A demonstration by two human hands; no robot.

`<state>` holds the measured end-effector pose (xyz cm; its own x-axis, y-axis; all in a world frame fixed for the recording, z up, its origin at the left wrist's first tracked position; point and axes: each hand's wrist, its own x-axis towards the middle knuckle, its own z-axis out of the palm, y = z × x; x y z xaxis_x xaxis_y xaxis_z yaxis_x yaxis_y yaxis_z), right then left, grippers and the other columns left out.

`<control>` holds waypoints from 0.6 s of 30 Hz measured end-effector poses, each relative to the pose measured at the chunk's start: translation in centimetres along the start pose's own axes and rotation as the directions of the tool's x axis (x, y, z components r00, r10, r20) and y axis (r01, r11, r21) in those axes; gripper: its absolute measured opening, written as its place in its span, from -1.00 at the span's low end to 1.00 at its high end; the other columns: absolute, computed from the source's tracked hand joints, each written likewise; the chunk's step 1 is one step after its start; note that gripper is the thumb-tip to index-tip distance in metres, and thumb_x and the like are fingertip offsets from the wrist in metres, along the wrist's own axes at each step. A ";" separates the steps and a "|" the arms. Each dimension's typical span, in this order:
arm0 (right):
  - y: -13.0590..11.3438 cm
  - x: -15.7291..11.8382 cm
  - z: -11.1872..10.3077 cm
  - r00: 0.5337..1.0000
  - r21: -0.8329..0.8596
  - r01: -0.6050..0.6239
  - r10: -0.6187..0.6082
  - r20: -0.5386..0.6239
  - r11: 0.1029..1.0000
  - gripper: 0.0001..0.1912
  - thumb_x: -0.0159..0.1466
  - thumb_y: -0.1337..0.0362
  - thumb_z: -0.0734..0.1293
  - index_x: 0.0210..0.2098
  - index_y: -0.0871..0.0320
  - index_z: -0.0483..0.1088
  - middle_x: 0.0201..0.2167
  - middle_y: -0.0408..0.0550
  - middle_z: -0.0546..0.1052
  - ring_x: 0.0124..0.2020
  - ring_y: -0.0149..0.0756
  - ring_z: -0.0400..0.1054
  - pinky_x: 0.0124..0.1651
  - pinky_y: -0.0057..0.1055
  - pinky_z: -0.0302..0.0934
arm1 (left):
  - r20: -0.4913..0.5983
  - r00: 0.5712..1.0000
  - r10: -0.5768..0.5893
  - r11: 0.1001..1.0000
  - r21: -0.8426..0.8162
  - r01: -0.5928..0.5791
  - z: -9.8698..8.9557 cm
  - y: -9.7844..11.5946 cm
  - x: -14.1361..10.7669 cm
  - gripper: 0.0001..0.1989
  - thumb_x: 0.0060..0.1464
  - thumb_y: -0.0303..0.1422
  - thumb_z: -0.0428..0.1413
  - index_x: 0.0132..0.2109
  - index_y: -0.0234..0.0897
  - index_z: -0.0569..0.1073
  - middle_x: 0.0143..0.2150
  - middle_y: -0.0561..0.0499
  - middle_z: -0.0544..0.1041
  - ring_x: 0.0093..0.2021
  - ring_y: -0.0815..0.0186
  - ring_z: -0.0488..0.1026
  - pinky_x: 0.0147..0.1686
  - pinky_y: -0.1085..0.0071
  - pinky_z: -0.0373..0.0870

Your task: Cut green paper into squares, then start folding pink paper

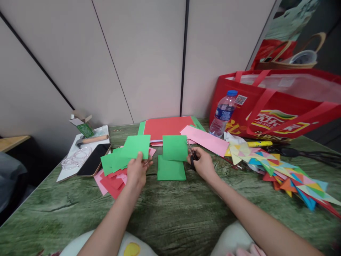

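Note:
My left hand has its thumb over a green paper piece, pinching it above several other green pieces. My right hand is closed round the black handles of a pair of scissors, whose blades point away from me. A green paper square meets the scissors at its right edge; whether my right fingers also hold it I cannot tell. It overlaps another green square nearer to me. Red and pink scraps lie under the left-hand pieces.
Red sheets and a pink strip lie farther back. At left are a phone, a hammer and a small green box. A water bottle, a red bag and folded colourful paper occupy the right.

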<state>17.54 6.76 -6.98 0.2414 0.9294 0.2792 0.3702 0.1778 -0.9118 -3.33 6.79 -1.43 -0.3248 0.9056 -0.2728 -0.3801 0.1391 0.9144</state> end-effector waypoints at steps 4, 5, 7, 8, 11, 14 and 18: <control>-1.4 -0.1 -0.4 0.995 0.103 0.041 -0.050 0.084 0.994 -0.80 -0.04 0.28 0.31 -0.39 0.17 0.27 -0.54 -0.14 0.40 -0.49 -0.34 0.30 -0.39 -0.43 0.19 | 0.041 0.999 0.008 0.991 -0.134 -0.002 -0.1 0.7 0.4 -0.79 0.05 -0.26 0.02 -0.41 -0.33 0.31 -0.34 -0.12 0.49 -0.31 0.30 0.47 -0.24 0.33 0.39; -2.0 -0.2 -0.7 0.991 0.130 0.055 -0.070 0.112 0.990 -0.80 -0.04 0.28 0.31 -0.39 0.16 0.27 -0.54 -0.16 0.38 -0.49 -0.36 0.29 -0.39 -0.44 0.18 | 0.082 0.997 0.012 0.991 -0.137 -0.001 0.0 0.7 0.3 -0.79 0.01 -0.25 0.06 -0.38 -0.34 0.34 -0.30 -0.15 0.49 -0.27 0.27 0.47 -0.21 0.32 0.38; -3.2 -0.6 -1.2 0.970 0.215 0.083 -0.128 0.206 0.973 -0.78 -0.02 0.30 0.32 -0.37 0.15 0.26 -0.53 -0.19 0.35 -0.49 -0.40 0.25 -0.40 -0.47 0.16 | 0.165 0.984 0.061 0.994 -0.097 -0.045 0.1 0.6 0.0 -0.76 -0.07 -0.24 0.13 -0.31 -0.35 0.38 -0.23 -0.16 0.48 -0.18 0.24 0.45 -0.15 0.31 0.35; -3.8 -0.8 -1.6 0.950 0.266 0.090 -0.163 0.266 0.960 -0.78 -0.02 0.31 0.33 -0.36 0.14 0.25 -0.52 -0.20 0.34 -0.49 -0.41 0.24 -0.41 -0.48 0.14 | 0.199 0.974 0.108 0.993 -0.072 -0.095 0.1 0.5 -0.2 -0.72 -0.11 -0.24 0.16 -0.26 -0.33 0.40 -0.18 -0.16 0.48 -0.13 0.24 0.42 -0.12 0.33 0.33; -5.3 -1.6 -2.6 0.865 0.354 0.033 -0.204 0.458 0.935 -0.77 0.01 0.30 0.34 -0.32 0.14 0.28 -0.49 -0.18 0.35 -0.49 -0.43 0.22 -0.44 -0.50 0.11 | 0.276 0.927 0.254 0.966 -0.021 -0.258 0.5 0.5 -1.0 -0.55 -0.16 -0.23 0.20 -0.07 -0.22 0.36 -0.03 -0.11 0.43 -0.01 0.28 0.35 -0.06 0.40 0.26; -5.9 -1.9 -3.0 0.837 0.409 -0.073 -0.167 0.521 0.909 -0.74 0.02 0.22 0.35 -0.30 0.13 0.29 -0.51 -0.19 0.34 -0.52 -0.44 0.19 -0.48 -0.50 0.06 | 0.372 0.906 0.201 0.968 0.066 -0.242 0.7 0.8 -1.8 -0.44 -0.18 -0.13 0.17 0.00 -0.22 0.33 -0.10 -0.12 0.49 -0.08 0.26 0.40 -0.17 0.44 0.29; -5.4 -1.7 -2.7 0.900 0.443 -0.150 -0.063 0.432 0.884 -0.71 -0.01 0.19 0.37 -0.31 0.15 0.32 -0.52 -0.19 0.33 -0.50 -0.43 0.18 -0.46 -0.49 0.04 | 0.493 0.870 -0.027 0.977 0.197 -0.081 0.8 1.1 -2.8 -0.42 -0.31 -0.07 0.21 -0.12 -0.33 0.45 -0.38 -0.10 0.55 -0.35 0.22 0.46 -0.44 0.46 0.31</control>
<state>17.53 3.37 -1.73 -0.1939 0.9646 0.1788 -0.1060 0.1606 -0.9813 -2.20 4.73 0.54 0.1544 0.9813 -0.1150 -0.1745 0.1417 0.9744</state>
